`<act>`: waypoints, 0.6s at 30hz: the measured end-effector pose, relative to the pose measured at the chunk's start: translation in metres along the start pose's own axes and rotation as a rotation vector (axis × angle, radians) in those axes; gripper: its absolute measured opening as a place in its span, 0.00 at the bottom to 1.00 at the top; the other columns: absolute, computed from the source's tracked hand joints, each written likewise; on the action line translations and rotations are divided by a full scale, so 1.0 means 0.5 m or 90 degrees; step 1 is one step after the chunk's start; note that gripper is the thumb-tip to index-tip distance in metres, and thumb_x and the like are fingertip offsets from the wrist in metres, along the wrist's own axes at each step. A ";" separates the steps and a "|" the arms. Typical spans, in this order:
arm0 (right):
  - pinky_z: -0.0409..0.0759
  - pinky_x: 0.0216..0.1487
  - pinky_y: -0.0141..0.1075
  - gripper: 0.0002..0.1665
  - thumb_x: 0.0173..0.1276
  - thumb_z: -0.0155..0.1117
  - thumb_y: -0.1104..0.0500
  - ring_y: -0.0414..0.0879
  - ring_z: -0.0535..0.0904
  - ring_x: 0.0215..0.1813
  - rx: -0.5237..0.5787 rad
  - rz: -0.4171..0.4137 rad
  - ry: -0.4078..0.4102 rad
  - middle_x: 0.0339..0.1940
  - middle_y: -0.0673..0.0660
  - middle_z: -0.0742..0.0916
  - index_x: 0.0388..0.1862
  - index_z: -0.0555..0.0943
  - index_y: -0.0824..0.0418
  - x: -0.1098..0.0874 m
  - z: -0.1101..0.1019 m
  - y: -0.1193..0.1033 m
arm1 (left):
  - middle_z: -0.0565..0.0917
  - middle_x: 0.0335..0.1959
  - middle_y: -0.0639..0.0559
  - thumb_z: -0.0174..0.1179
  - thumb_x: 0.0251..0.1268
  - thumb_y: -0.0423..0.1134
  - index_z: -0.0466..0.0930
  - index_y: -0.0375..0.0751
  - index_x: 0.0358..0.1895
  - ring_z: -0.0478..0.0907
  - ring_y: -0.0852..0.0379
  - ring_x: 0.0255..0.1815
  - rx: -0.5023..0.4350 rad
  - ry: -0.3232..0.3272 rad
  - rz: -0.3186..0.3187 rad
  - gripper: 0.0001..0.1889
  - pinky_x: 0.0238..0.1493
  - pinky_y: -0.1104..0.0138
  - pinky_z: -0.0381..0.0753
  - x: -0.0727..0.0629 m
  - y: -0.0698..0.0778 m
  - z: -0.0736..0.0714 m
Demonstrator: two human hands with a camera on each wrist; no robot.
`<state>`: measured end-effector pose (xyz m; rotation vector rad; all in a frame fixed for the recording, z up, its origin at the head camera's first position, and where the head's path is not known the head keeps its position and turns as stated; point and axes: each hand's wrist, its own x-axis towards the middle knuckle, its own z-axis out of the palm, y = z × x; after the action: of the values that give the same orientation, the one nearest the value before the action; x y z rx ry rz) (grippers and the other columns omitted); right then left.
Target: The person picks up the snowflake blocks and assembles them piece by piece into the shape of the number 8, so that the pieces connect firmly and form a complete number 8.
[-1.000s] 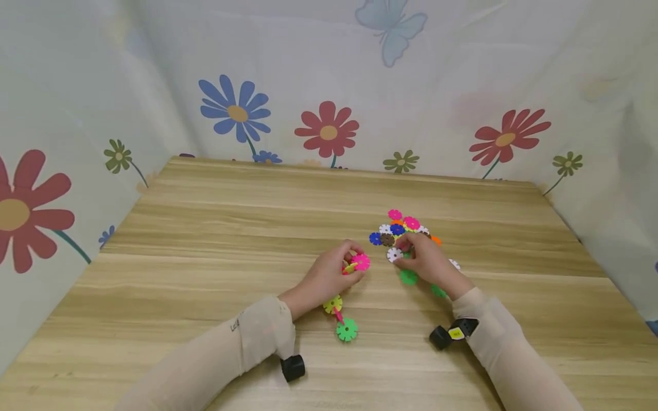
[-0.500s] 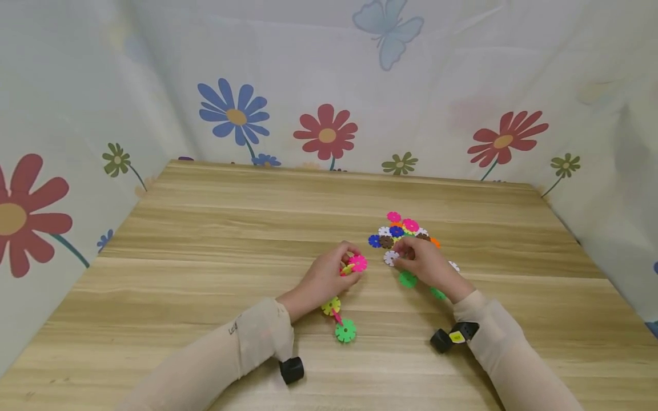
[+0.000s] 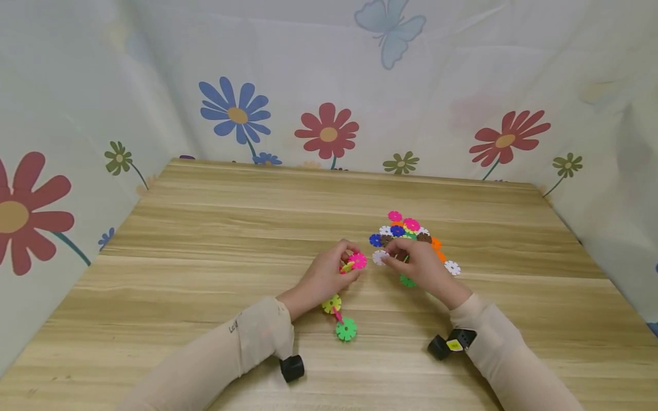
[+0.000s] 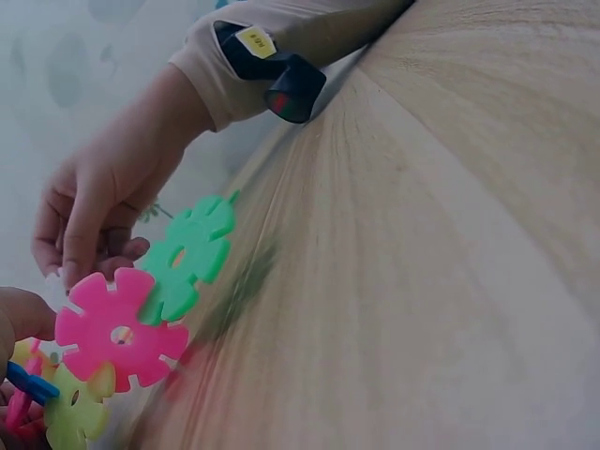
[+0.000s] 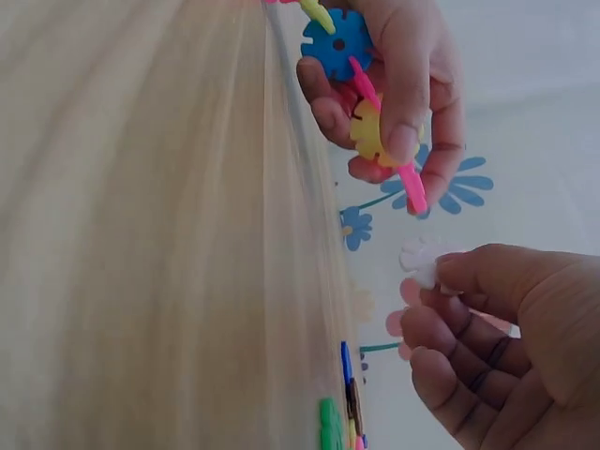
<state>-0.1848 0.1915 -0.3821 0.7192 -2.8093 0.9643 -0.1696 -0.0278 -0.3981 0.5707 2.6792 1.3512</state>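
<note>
My left hand [image 3: 321, 279] grips a chain of notched plastic discs slotted into one another. A pink disc [image 3: 358, 261] sticks out at its right end; a yellow disc [image 3: 331, 303] and a green disc [image 3: 346, 329] hang below the hand. The right wrist view also shows a blue disc [image 5: 328, 47] in this chain, and the left thumb presses a yellow disc [image 5: 367, 136]. Between thumb and fingers, my right hand [image 3: 429, 268] pinches a white disc [image 3: 379, 258]. It faces the pink disc across a small gap.
Loose discs lie in a pile behind the right hand, among them a blue disc [image 3: 398, 230] and a pink disc [image 3: 410, 224]. A white disc [image 3: 452, 268] and a green disc [image 3: 408, 280] lie near that hand. A flowered curtain [image 3: 432, 103] stands behind the wooden table [image 3: 231, 228].
My right hand has moved left with the white disc, bringing it closer to the pink disc. The left hand and its chain have stayed almost still.
</note>
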 end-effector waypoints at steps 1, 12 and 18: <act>0.75 0.28 0.28 0.05 0.64 0.67 0.58 0.37 0.75 0.26 0.002 -0.008 0.000 0.25 0.51 0.84 0.34 0.81 0.60 -0.001 0.001 -0.005 | 0.80 0.41 0.47 0.64 0.62 0.38 0.72 0.44 0.57 0.72 0.57 0.34 -0.002 0.000 -0.003 0.21 0.34 0.69 0.74 0.000 0.000 -0.001; 0.77 0.30 0.28 0.04 0.63 0.67 0.60 0.37 0.75 0.28 0.006 -0.073 0.017 0.26 0.50 0.83 0.34 0.82 0.60 -0.006 0.011 -0.027 | 0.80 0.41 0.47 0.64 0.62 0.39 0.72 0.42 0.58 0.71 0.56 0.34 0.006 -0.002 -0.007 0.21 0.34 0.70 0.73 0.004 0.002 0.000; 0.76 0.30 0.28 0.04 0.63 0.68 0.61 0.38 0.74 0.28 -0.017 -0.093 0.042 0.27 0.51 0.83 0.32 0.82 0.61 -0.007 0.023 -0.032 | 0.83 0.49 0.43 0.63 0.63 0.39 0.74 0.36 0.61 0.77 0.52 0.45 0.015 -0.006 -0.009 0.23 0.51 0.60 0.78 0.000 0.005 0.001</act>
<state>-0.1737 0.1749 -0.3830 0.8580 -2.6649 0.9060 -0.1690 -0.0261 -0.3967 0.5581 2.6899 1.3128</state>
